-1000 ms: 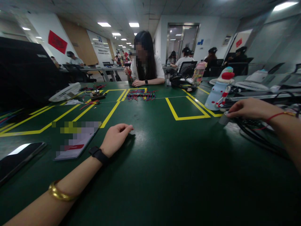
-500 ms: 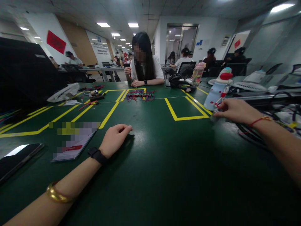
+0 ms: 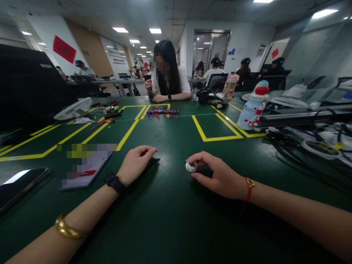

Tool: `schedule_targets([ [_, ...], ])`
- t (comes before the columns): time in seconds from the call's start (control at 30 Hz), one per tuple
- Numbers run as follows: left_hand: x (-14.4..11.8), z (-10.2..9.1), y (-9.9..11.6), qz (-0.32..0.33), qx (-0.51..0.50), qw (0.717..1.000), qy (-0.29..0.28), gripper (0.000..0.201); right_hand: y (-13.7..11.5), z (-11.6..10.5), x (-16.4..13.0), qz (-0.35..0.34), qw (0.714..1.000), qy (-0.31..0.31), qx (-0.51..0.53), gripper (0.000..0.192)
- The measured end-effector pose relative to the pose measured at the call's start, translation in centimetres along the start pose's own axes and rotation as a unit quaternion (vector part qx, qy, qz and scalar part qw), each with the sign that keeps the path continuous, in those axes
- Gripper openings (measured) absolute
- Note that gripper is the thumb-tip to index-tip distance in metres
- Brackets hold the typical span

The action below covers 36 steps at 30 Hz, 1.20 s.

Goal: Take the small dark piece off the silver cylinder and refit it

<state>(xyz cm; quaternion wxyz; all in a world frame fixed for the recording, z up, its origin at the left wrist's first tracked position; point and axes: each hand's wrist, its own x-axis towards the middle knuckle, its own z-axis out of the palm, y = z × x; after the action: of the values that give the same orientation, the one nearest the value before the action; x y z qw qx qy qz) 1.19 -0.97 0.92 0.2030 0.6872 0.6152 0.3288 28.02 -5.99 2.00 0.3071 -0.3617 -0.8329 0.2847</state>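
Note:
My right hand [image 3: 220,176] grips a small round silver-topped object [image 3: 191,167] between thumb and fingers, just above the green table [image 3: 176,220] near its middle. My left hand [image 3: 136,164] rests on the table to the left of it, fingers curled loosely, holding nothing that I can see. A black band sits on my left wrist and a gold bangle further up the arm. A red string bracelet is on my right wrist.
A card [image 3: 85,172] and a dark phone [image 3: 19,185] lie at the left. A snowman-shaped bottle [image 3: 253,106], cables [image 3: 302,154] and a white ring stand at the right. A person sits across the table by a pile of red wires [image 3: 163,112]. Yellow tape marks boxes.
My right hand has come from the cables at the far right to the table's middle, carrying the small round object. My left hand has stayed put.

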Motion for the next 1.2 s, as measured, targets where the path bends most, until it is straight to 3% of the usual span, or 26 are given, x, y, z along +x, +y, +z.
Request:
schedule_targets([
  [0.07, -0.7, 0.3, 1.5, 0.058, -0.030, 0.998, -0.006, 0.036, 0.7, 0.2, 0.0, 0.029, 0.998, 0.004, 0.054, 0.040],
  [0.17, -2.0, 1.2, 4.5, 0.149, -0.073, 0.984, -0.063, 0.030, 1.4, 0.7, 0.1, 0.047, 0.994, 0.002, 0.101, 0.049],
  [0.27, -3.1, 2.0, 7.1, 0.185, -0.093, 0.972, -0.112, 0.024, 1.6, 1.0, 0.2, 0.046, 0.993, -0.009, 0.110, 0.047],
  [0.33, -3.4, 2.2, 8.0, 0.185, -0.094, 0.971, -0.116, 0.021, 1.5, 1.0, 0.3, 0.038, 0.993, -0.013, 0.107, 0.046],
  [0.5, -3.4, 1.6, 7.1, 0.141, -0.089, 0.984, -0.059, 0.022, 1.1, 0.9, 0.1, 0.030, 0.998, 0.011, 0.047, 0.042],
  [0.7, -4.1, 2.9, 5.2, 0.109, -0.009, 0.985, -0.131, 0.021, 1.2, 0.6, 0.1, 0.031, 0.998, 0.018, 0.045, 0.039],
  [0.83, -4.7, 4.2, 5.2, 0.117, 0.030, 0.985, -0.124, 0.022, 0.9, 0.9, 0.0, 0.029, 0.999, 0.014, 0.044, 0.044],
  [0.93, -4.6, 3.8, 5.3, 0.097, 0.000, 0.987, -0.129, 0.027, 0.8, 0.6, 0.1, 0.019, 0.999, 0.026, 0.008, 0.042],
  [1.07, -3.4, 1.5, 4.4, 0.040, -0.032, 0.994, -0.096, 0.041, 3.0, -3.0, 1.0, 0.092, 0.982, 0.114, -0.116, 0.036],
  [1.13, -2.2, 0.1, 3.1, 0.021, -0.014, 0.998, -0.050, 0.042, 5.3, -6.4, 1.2, 0.180, 0.942, 0.171, -0.225, 0.038],
  [1.2, -0.8, -1.0, 1.3, -0.010, 0.003, 1.000, 0.006, 0.047, 7.9, -10.3, 1.0, 0.280, 0.876, 0.207, -0.335, 0.044],
])
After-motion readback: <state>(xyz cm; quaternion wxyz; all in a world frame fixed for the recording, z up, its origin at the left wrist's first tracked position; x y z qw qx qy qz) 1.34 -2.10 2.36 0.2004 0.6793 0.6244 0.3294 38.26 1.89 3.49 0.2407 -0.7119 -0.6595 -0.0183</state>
